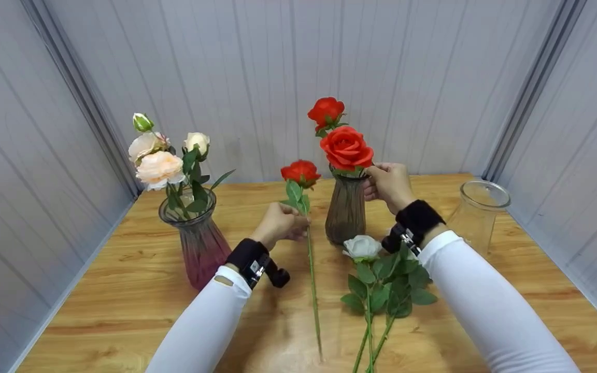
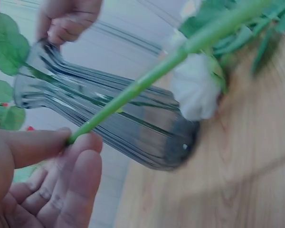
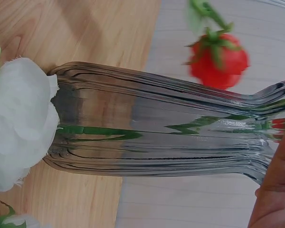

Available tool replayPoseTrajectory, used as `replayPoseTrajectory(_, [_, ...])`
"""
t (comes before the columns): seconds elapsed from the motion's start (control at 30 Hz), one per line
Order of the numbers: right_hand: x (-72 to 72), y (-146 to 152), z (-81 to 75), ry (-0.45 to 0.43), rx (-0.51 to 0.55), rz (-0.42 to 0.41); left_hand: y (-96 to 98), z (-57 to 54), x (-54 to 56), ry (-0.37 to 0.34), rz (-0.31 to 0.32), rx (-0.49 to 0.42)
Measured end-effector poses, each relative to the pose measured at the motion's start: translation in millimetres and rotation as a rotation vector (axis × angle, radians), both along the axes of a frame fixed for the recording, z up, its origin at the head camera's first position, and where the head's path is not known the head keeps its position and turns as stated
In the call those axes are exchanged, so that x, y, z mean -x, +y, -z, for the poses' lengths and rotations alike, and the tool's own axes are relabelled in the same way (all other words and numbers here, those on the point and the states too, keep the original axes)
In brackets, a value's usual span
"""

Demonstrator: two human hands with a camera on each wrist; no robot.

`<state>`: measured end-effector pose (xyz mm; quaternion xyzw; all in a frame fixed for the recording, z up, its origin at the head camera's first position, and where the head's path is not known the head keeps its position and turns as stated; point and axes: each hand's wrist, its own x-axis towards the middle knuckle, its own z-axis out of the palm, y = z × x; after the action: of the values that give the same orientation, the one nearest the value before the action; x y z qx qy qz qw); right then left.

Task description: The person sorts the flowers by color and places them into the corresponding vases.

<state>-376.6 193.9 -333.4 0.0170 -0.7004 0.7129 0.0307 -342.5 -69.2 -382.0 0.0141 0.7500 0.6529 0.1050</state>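
Observation:
My left hand (image 1: 279,225) pinches the green stem (image 2: 142,81) of a red rose (image 1: 300,172) between thumb and fingers. The rose stands upright, bloom up, left of a ribbed grey glass vase (image 1: 346,215). Two red roses (image 1: 347,148) are in that vase, their stems visible through the glass in the right wrist view. At the right side of the vase's mouth, my right hand (image 1: 389,185) grips the rim with curled fingers. The vase stands on the wooden table (image 1: 138,305).
A pink-tinted vase (image 1: 197,248) with pale peach and cream flowers (image 1: 159,168) stands at the left. White roses (image 1: 362,247) with leafy stems lie in front of the grey vase. A clear glass vase (image 1: 477,223) stands at the right, partly behind my right arm. Panelled walls (image 1: 257,77) enclose the table.

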Motion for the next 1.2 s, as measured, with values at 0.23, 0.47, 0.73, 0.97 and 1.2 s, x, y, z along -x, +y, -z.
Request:
replayPoseTrajectory(0.23, [0.1, 0, -0.4, 0.006, 0.009, -0.015, -0.3, -17.0, -2.8, 0.101, -0.040, -0.174])
replayPoseTrajectory(0.47, [-0.5, 0, -1.1, 0.003, -0.003, -0.011, -0.5, -23.0, -6.3, 0.242, -0.063, -0.294])
replayPoseTrajectory(0.73, [0.1, 1, -1.3, -0.002, -0.001, -0.021, -8.0, -25.8, -12.5, 0.592, -0.158, -0.319])
replayPoseTrajectory(0.97, [-1.4, 1, -2.6, 0.002, -0.007, -0.007, -7.8, -20.0, -13.2, 1.023, -0.274, -0.202])
replayPoseTrajectory(1.2, [-1.3, 0, -2.7, -0.011, -0.009, -0.015, -3.9, -10.9, -8.5, 1.377, -0.515, -0.097])
